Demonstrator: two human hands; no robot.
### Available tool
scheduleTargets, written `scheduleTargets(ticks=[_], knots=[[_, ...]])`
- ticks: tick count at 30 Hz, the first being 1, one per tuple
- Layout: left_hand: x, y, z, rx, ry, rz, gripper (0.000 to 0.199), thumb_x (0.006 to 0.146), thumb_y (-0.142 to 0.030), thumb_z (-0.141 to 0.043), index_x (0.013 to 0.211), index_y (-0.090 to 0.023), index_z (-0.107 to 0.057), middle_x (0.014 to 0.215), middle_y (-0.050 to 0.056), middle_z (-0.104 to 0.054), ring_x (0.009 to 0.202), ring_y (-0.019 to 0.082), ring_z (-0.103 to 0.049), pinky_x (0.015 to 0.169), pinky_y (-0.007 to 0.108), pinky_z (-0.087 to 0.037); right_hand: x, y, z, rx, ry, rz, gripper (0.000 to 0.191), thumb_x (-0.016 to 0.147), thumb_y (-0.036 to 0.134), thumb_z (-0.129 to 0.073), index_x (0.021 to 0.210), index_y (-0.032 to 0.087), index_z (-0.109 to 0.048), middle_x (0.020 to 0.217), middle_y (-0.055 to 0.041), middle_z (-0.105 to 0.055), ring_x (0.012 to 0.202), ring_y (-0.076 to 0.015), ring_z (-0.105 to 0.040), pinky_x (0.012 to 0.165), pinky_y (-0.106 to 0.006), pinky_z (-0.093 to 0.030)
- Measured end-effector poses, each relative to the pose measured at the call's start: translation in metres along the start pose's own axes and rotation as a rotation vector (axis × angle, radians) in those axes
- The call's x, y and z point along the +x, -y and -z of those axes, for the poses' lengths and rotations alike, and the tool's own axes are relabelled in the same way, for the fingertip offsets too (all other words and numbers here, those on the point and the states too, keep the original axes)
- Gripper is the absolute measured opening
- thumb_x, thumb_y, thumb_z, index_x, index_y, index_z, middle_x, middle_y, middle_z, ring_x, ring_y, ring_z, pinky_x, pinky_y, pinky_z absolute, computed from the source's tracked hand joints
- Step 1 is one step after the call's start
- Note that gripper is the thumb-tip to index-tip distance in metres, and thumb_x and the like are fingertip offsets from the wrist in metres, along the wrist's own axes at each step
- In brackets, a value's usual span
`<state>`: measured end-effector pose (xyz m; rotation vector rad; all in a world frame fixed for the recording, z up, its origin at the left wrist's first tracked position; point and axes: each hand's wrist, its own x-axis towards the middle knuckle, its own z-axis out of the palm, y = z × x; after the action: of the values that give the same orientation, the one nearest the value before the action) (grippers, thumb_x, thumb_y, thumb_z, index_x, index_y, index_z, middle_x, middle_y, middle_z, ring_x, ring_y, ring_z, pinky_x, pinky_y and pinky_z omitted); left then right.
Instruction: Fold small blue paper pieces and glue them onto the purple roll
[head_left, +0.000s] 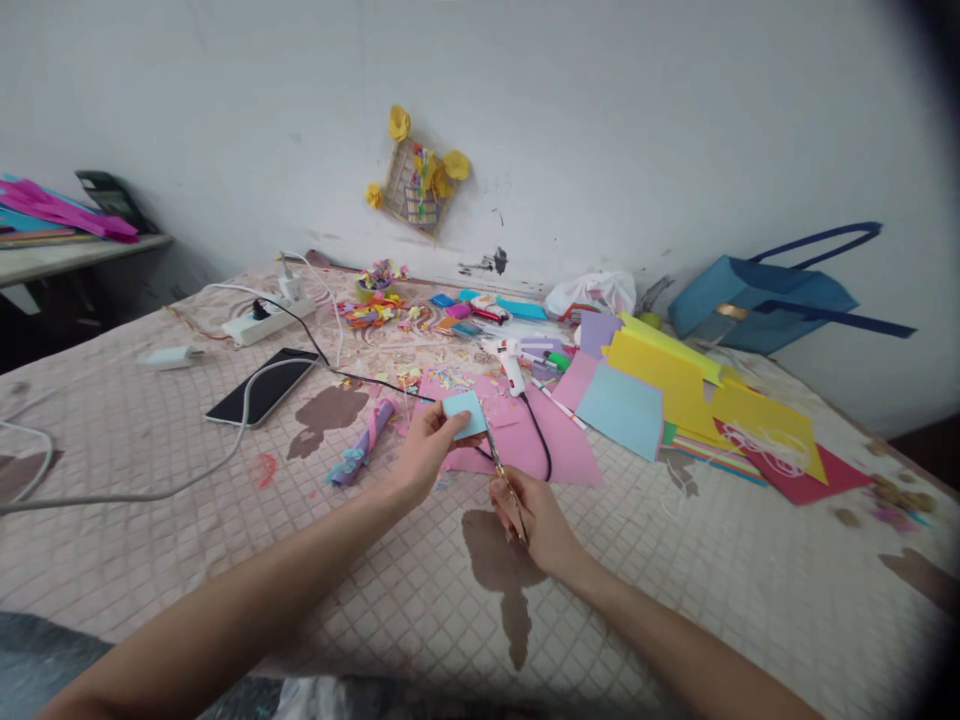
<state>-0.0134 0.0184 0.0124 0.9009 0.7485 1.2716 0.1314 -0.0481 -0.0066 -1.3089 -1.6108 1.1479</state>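
Between the thumb and fingers of my left hand (433,440) is a small light-blue paper square (464,412). My right hand (534,520) grips a pair of scissors (501,470), whose blades point up and touch or nearly touch the right edge of the square. Under and behind both lies a pink sheet (555,455) with paper scraps on it. A white glue gun (511,365) rests just beyond the hands. Left of my left hand is a rolled purple paper piece (363,445) with blue trim.
A black phone (262,388), a power strip (270,320) and cables lie to the left. Yellow sheets (660,385), a light-blue sheet (621,408) and a red sheet (806,478) are at right, before a blue bag (757,300). Scraps and pens cover the back middle.
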Motion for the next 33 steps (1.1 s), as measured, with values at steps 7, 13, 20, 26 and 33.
scheduleTargets(ticks=[7, 13, 20, 26, 33], knots=[[-0.0006, 0.0008, 0.0004, 0.005, 0.012, 0.026, 0.016, 0.071, -0.027, -0.067, 0.079, -0.013, -0.062, 0.077, 0.003, -0.065, 0.071, 0.015, -0.060, 0.071, 0.033, -0.052, -0.0007, 0.0009, 0.0009, 0.074, 0.034, -0.038, 0.046, 0.085, 0.061, -0.037, 0.067, 0.019, -0.044, 0.048, 0.0068, -0.037, 0.040, -0.0069, -0.036, 0.040, -0.019, -0.031], [-0.0021, 0.0036, 0.0000, 0.013, 0.009, 0.038, 0.015, 0.071, -0.026, -0.067, 0.078, -0.014, -0.060, 0.079, 0.003, -0.065, 0.073, 0.016, -0.061, 0.071, 0.032, -0.051, -0.0013, 0.0083, 0.0022, 0.073, 0.032, -0.050, 0.053, 0.081, 0.068, -0.034, 0.067, 0.019, -0.045, 0.045, 0.0068, -0.036, 0.038, -0.0075, -0.035, 0.039, -0.020, -0.031], [-0.0039, 0.0045, -0.0016, 0.026, 0.010, 0.050, 0.018, 0.071, -0.026, -0.067, 0.081, -0.012, -0.061, 0.080, 0.005, -0.066, 0.072, 0.017, -0.062, 0.069, 0.033, -0.051, 0.0011, 0.0059, 0.0022, 0.061, 0.011, -0.047, 0.052, 0.081, 0.067, -0.035, 0.067, 0.018, -0.045, 0.043, 0.0074, -0.037, 0.037, -0.0075, -0.036, 0.039, -0.020, -0.031], [-0.0048, 0.0032, -0.0029, 0.029, 0.004, 0.047, 0.016, 0.072, -0.024, -0.066, 0.080, -0.012, -0.061, 0.079, 0.005, -0.066, 0.072, 0.017, -0.062, 0.070, 0.034, -0.051, 0.0013, 0.0021, 0.0035, 0.031, 0.011, -0.025, 0.048, 0.084, 0.063, -0.036, 0.065, 0.019, -0.043, 0.044, 0.0069, -0.038, 0.037, -0.0073, -0.037, 0.039, -0.020, -0.032], [-0.0046, 0.0037, -0.0024, 0.020, -0.003, 0.052, 0.016, 0.070, -0.024, -0.067, 0.080, -0.013, -0.061, 0.080, 0.004, -0.066, 0.073, 0.017, -0.062, 0.071, 0.034, -0.051, 0.0012, 0.0020, 0.0026, 0.008, -0.008, -0.018, 0.047, 0.085, 0.062, -0.036, 0.064, 0.020, -0.041, 0.044, 0.0063, -0.039, 0.039, -0.0079, -0.038, 0.040, -0.020, -0.032]])
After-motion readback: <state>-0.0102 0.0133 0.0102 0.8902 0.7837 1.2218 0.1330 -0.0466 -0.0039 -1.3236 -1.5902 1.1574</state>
